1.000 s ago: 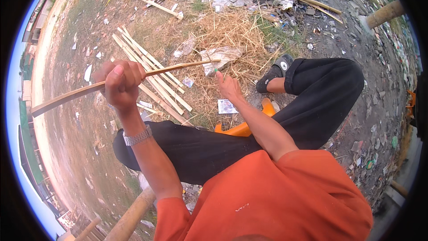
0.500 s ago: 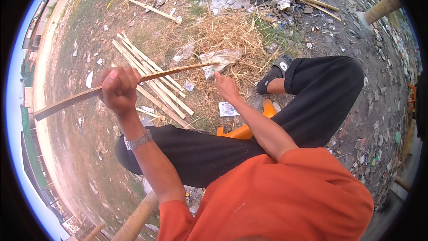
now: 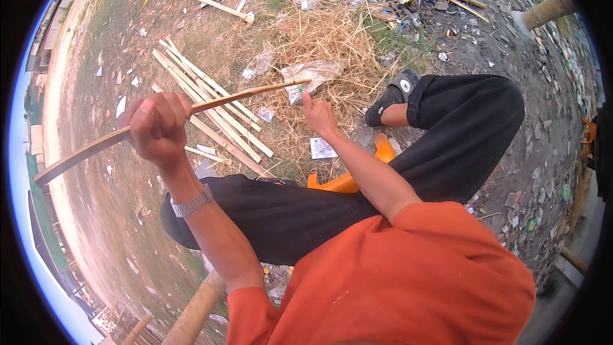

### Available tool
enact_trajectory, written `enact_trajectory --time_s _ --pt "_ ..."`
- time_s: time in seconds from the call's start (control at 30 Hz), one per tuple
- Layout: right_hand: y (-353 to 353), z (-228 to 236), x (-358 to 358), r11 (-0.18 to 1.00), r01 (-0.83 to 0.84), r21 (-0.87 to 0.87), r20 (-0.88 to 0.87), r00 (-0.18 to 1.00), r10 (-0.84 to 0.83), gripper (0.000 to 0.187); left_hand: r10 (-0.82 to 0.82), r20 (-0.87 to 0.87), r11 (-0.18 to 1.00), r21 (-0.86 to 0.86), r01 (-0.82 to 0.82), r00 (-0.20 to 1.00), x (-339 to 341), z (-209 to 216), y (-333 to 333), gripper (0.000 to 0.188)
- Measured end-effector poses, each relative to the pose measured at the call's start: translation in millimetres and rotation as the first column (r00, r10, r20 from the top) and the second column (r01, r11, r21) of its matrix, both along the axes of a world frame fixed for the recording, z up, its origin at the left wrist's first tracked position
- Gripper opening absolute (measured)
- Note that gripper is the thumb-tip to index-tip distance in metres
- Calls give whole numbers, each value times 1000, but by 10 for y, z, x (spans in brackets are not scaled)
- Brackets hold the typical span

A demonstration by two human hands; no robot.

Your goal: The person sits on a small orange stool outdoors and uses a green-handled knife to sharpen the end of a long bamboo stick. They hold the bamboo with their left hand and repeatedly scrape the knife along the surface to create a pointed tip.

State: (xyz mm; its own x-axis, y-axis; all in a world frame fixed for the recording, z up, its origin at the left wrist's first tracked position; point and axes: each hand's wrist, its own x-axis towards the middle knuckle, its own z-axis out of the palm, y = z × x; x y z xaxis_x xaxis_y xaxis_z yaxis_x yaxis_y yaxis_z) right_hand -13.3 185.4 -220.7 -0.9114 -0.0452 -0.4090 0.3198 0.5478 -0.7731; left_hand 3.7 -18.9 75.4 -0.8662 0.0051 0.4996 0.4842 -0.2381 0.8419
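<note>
A long, narrow bamboo strip (image 3: 239, 94) slants across the view, its left end nearest me and its right end above the straw. My left hand (image 3: 156, 126) is closed in a fist round it, left of its middle. My right hand (image 3: 320, 116) is just below the strip's far right end, fingers curled in. A small green bit (image 3: 300, 88) shows at its fingertips; the rest of whatever it grips is hidden. Beyond the left hand, several split bamboo strips (image 3: 233, 145) lie in a loose pile on the ground.
Dry straw (image 3: 332, 41) and a crumpled plastic sheet (image 3: 322, 71) lie ahead. An orange plastic piece (image 3: 338, 183) sits between my legs, near a printed packet (image 3: 323, 148). One bamboo pole (image 3: 198, 306) is at lower left, and a thick post (image 3: 549, 11) at upper right. Litter covers the ground.
My left hand and the bamboo strip have shifted slightly left. The right hand stays close to the strip's far end. The whole view has tilted a little.
</note>
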Motion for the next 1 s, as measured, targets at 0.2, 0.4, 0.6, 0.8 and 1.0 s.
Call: enact_trajectory --time_s 0.2,0.4,0.6,0.8,1.0 --pt "-11 99 12 998 54 26 -29 998 -53 83 22 7 1000 8 -22 1000 1 10 -17 37" --pt "4 173 104 998 42 45 78 996 -45 82 23 30 999 23 -23 999 63 31 32 37" --pt "107 31 82 982 -2 187 75 997 -12 80 -61 13 998 -7 61 998 81 57 85 37" --pt "100 -229 -93 972 -9 233 88 996 -12 82 -13 -12 1000 -12 13 1000 97 14 65 37" --pt "164 -339 -175 933 -9 361 87 996 -24 77 -1 -43 1000 4 1 999 151 -22 30 36"
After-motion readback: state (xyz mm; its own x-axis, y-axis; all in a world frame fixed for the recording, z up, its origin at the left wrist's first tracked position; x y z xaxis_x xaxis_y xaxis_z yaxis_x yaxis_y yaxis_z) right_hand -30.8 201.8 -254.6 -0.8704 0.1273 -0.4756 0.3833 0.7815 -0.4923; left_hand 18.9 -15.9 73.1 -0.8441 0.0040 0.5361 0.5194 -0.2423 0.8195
